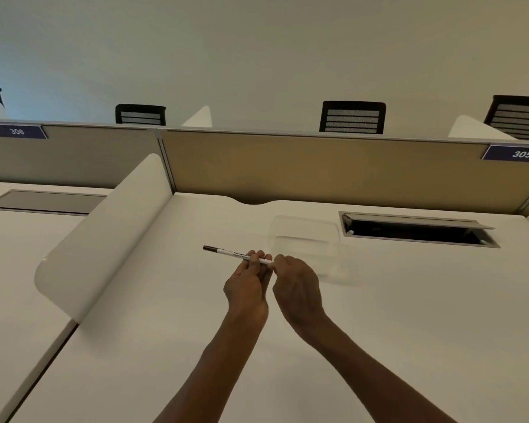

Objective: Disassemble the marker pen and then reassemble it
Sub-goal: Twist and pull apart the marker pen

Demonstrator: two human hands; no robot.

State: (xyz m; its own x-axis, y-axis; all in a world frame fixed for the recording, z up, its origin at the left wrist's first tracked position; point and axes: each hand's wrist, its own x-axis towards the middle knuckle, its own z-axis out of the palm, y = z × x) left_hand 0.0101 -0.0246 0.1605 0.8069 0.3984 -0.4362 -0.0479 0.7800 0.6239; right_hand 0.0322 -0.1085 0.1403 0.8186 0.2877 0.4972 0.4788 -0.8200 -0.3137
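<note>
marker pen (230,252): up over the white desk (165,331), lying left to right | left hand (247,288): fingers shut round its middle | right hand (298,286): fingertips pinch its right end, nearer that end

A: marker pen (237,255) right end is buried under both hands' fingers (261,257). Can't tell what the right hand (298,288) grips.
B: print on the barrel is too small to read. Both forearms are cut off by the bottom edge.
</note>
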